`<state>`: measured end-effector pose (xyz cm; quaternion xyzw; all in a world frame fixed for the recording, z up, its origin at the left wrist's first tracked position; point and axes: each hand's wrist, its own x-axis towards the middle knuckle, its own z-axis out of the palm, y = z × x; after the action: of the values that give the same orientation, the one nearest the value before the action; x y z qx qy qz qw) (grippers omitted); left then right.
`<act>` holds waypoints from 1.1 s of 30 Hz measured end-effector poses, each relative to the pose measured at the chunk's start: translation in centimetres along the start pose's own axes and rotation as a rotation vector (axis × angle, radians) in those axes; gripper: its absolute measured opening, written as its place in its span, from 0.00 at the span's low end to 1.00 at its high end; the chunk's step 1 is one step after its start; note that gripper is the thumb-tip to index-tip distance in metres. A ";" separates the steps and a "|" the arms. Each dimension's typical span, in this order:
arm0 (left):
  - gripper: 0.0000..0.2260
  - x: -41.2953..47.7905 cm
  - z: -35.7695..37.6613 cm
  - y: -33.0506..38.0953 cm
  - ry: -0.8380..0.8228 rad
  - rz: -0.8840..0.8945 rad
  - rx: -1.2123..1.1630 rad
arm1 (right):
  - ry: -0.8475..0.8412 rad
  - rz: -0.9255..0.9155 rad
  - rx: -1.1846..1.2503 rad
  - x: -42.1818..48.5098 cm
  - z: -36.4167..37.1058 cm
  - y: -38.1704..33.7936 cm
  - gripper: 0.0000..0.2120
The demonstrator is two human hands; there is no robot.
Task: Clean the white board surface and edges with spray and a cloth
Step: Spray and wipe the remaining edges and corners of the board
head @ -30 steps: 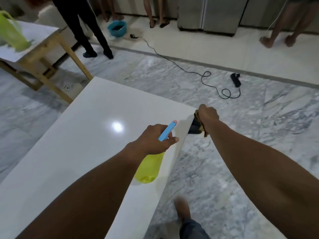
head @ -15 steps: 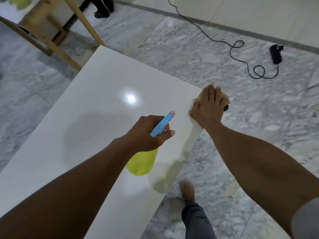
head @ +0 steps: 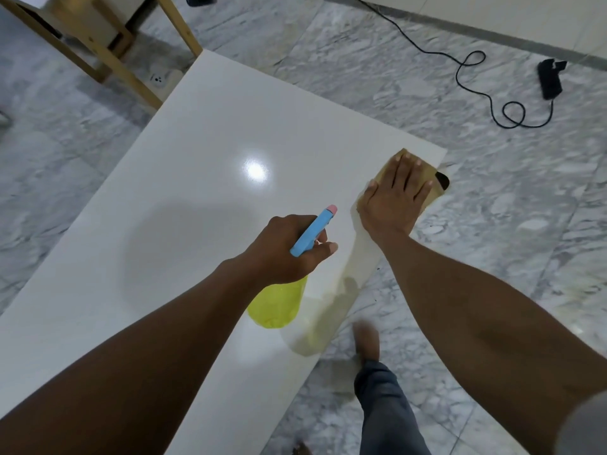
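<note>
Both hands busy: left hand (head: 289, 251) grips sprayer (head: 279, 303); right hand (head: 394, 198) flat, fingers straight, pressing cloth (head: 430, 192) at board (head: 197, 159) edge.

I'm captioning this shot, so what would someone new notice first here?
The big white board fills the middle. The left hand grips a yellow spray bottle above it, while the right hand presses a tan cloth flat at its right edge.
</note>
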<state>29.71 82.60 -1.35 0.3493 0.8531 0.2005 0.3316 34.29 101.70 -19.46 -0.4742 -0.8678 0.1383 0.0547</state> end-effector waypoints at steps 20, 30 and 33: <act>0.10 -27.3 3.3 -15.1 0.040 0.030 -0.047 | -0.016 -0.049 0.012 -32.9 3.9 -6.9 0.32; 0.10 -38.9 5.0 -22.3 0.067 -0.003 -0.081 | -0.039 -0.035 0.034 -48.1 5.6 -10.4 0.32; 0.10 -41.7 5.8 -24.0 0.086 -0.005 -0.068 | -0.040 -0.037 0.030 -50.8 5.9 -10.6 0.32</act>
<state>45.06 36.58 -1.47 0.3265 0.8603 0.2434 0.3068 52.06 52.58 -20.15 -0.4544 -0.8751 0.1598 0.0470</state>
